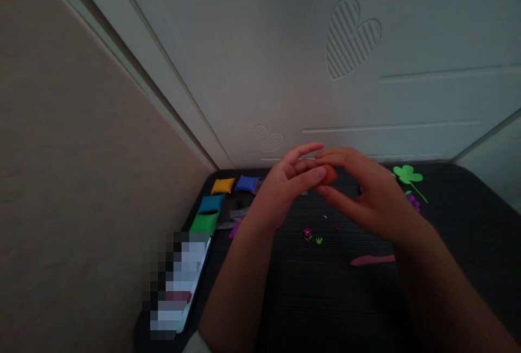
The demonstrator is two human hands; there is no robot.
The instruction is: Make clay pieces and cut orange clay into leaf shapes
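Observation:
An orange lump of modelling clay point(330, 174) is held up above the dark table between both hands. My left hand point(285, 184) has its thumb and fingers closed on the lump's left side, with the index finger stretched past it. From the right, my right hand point(368, 190) curves its fingers over the top and its thumb below, gripping the same lump. Part of the lump is hidden by the fingers. Below the hands lie a small purple flower point(307, 232) with green leaves and a little green sprig point(319, 240).
Coloured clay packets, including yellow point(222, 186), blue point(247, 183) and green point(204, 223), lie at the table's left. A blurred-out tablet-like object point(183, 282) is nearer. A pink plastic knife point(372, 260) lies near my right wrist. A green clover shape point(408, 175) sits far right.

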